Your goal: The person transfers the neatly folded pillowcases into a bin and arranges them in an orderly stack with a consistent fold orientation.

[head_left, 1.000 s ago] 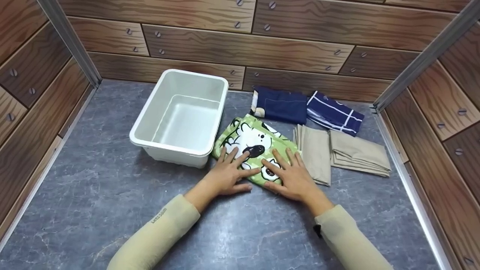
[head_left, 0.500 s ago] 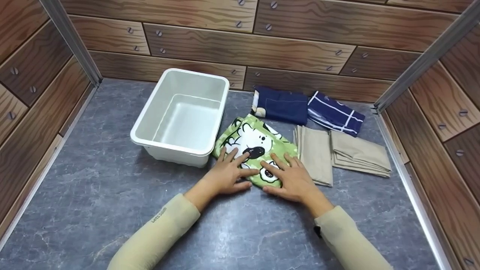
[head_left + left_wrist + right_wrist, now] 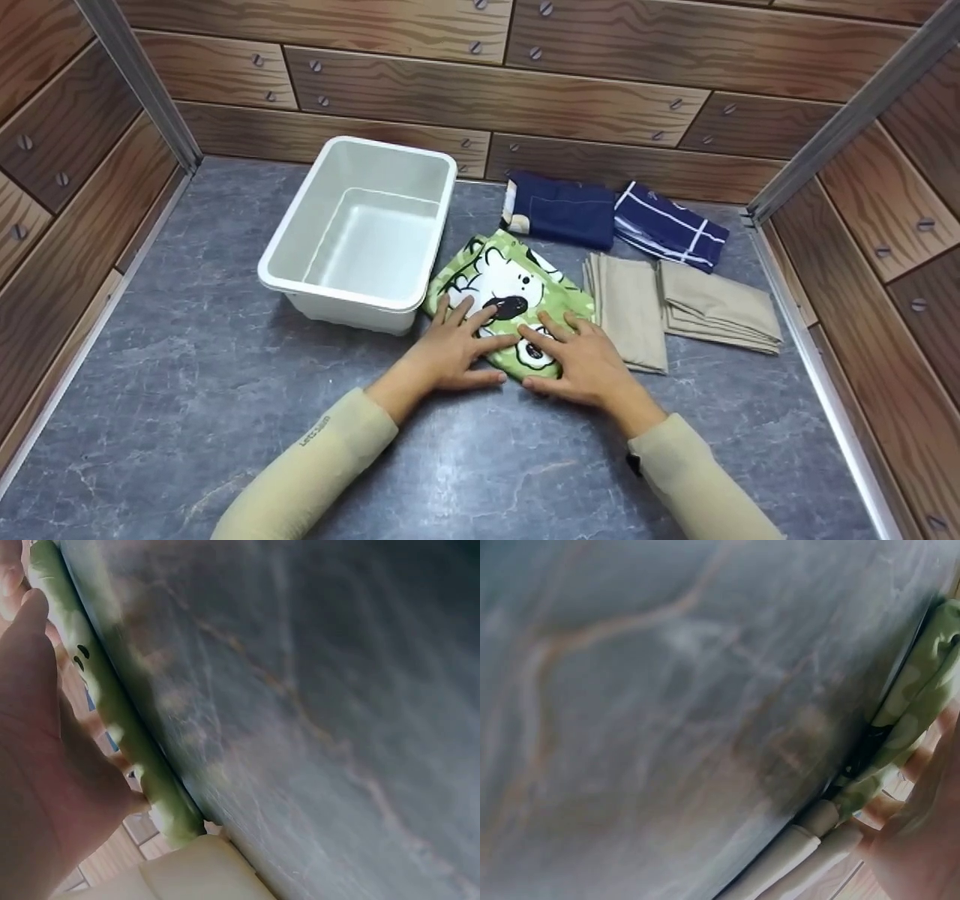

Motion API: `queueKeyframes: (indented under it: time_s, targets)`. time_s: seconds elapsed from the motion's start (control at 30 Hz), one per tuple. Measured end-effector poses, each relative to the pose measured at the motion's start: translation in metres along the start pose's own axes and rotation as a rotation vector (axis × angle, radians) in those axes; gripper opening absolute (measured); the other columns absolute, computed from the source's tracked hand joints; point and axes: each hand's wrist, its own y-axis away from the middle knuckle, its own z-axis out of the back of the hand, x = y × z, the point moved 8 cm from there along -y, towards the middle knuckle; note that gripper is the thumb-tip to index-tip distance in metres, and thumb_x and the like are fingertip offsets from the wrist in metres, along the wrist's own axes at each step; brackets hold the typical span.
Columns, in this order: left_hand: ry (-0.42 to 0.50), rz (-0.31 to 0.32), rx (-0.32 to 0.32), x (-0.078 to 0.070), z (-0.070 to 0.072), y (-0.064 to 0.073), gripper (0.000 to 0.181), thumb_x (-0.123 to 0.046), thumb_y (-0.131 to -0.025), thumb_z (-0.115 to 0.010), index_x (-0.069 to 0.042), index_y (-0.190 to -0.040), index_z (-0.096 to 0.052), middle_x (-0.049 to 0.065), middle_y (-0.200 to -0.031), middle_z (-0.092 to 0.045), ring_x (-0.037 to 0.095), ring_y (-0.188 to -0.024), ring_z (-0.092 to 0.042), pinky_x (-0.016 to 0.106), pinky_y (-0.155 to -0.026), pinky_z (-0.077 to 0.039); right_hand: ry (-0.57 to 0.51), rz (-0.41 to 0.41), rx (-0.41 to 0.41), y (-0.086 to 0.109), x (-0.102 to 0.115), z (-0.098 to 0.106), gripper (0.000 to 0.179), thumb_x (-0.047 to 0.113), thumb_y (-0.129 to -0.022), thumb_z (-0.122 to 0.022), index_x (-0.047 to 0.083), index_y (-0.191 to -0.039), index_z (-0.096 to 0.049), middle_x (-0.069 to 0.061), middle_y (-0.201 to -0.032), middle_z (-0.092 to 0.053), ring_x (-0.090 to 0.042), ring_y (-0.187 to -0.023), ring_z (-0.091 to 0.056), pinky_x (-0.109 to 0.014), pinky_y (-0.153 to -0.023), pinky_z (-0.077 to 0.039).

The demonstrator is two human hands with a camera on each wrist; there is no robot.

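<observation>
A folded green cloth [image 3: 559, 296] printed with white cartoon animals lies flat on the grey marbled table in the head view. My left hand [image 3: 454, 351] rests on its near left edge, fingers spread and straight. On the near right edge my right hand [image 3: 589, 364] lies with fingers spread too, the two thumbs almost meeting at the front. The left wrist view shows the cloth's thick side edge [image 3: 112, 705] beside the left hand [image 3: 45, 735]. In the right wrist view the right hand [image 3: 922, 817] touches the green cloth [image 3: 907, 712], next to a beige fold [image 3: 780, 859].
A white plastic tub [image 3: 341, 292] stands just left of the green cloth. Behind it to the right lie a navy folded cloth [image 3: 566, 210] and a navy one with white lines [image 3: 667, 225]. Two beige folded cloths [image 3: 630, 315] lie at the right. Wood-patterned walls [image 3: 480, 82] enclose the table.
My right hand has slid slightly left and toward me across the green cloth, whose right edge has drawn in a little. The left hand has stayed nearly in place.
</observation>
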Motion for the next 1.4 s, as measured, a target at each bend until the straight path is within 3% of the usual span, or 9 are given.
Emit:
queueKeyframes:
  time_s: [0.43, 0.53, 0.77, 1.03, 1.27, 1.4]
  targets:
    - [0.006, 0.019, -0.038, 0.001, 0.001, -0.002, 0.062, -0.073, -0.095, -0.032, -0.047, -0.152, -0.035, 0.011, -0.161, -0.030, 0.050, -0.148, -0.018, 0.074, -0.113, -0.004, -0.018, 0.014, -0.084, 0.000, 0.009, 0.009, 0.076, 0.082, -0.086, -0.043, 0.040, -0.149, -0.045, -0.005, -0.151, -0.049, -0.042, -0.123, -0.051, -0.061, -0.099, -0.043]
    - [-0.002, 0.015, -0.038, 0.001, 0.001, -0.002, 0.063, -0.073, -0.095, -0.032, -0.047, -0.152, -0.034, 0.011, -0.162, -0.030, 0.050, -0.147, -0.018, 0.075, -0.113, -0.004, -0.020, 0.001, -0.089, 0.000, 0.008, 0.008, 0.073, 0.079, -0.088, -0.042, 0.040, -0.149, -0.044, -0.007, -0.154, -0.046, -0.043, -0.131, -0.045, -0.063, -0.104, -0.037]
    - [-0.006, 0.021, -0.023, 0.003, -0.001, -0.002, 0.064, -0.074, -0.095, -0.031, -0.049, -0.153, -0.030, 0.012, -0.163, -0.026, 0.050, -0.148, -0.015, 0.074, -0.114, -0.003, -0.021, -0.008, -0.078, -0.002, 0.003, 0.003, 0.068, 0.074, -0.093, -0.040, 0.042, -0.153, -0.035, -0.010, -0.160, -0.033, -0.054, -0.145, -0.019, -0.067, -0.118, -0.012]
    - [-0.007, 0.026, -0.014, 0.003, -0.001, -0.002, 0.064, -0.075, -0.094, -0.030, -0.049, -0.152, -0.031, 0.013, -0.165, -0.021, 0.050, -0.149, -0.012, 0.073, -0.114, -0.001, -0.032, -0.018, -0.070, -0.002, -0.001, 0.002, 0.068, 0.073, -0.093, -0.041, 0.044, -0.154, -0.033, -0.012, -0.163, -0.027, -0.061, -0.143, -0.013, -0.068, -0.117, -0.012]
    - [-0.006, 0.045, 0.004, 0.003, -0.001, -0.001, 0.062, -0.073, -0.095, -0.033, -0.049, -0.152, -0.032, 0.014, -0.165, -0.020, 0.049, -0.149, -0.011, 0.073, -0.114, 0.000, -0.035, -0.015, -0.087, -0.003, 0.000, 0.001, 0.071, 0.074, -0.091, -0.045, 0.042, -0.153, -0.036, -0.014, -0.161, -0.029, -0.065, -0.140, -0.014, -0.071, -0.115, -0.013]
    - [0.005, 0.049, 0.015, 0.003, -0.003, -0.001, 0.061, -0.072, -0.096, -0.031, -0.049, -0.153, -0.030, 0.014, -0.166, -0.018, 0.049, -0.149, -0.009, 0.073, -0.114, 0.002, -0.051, -0.036, -0.057, -0.003, 0.000, -0.003, 0.073, 0.076, -0.090, -0.043, 0.043, -0.154, -0.032, -0.013, -0.163, -0.026, -0.064, -0.141, -0.013, -0.071, -0.115, -0.014]
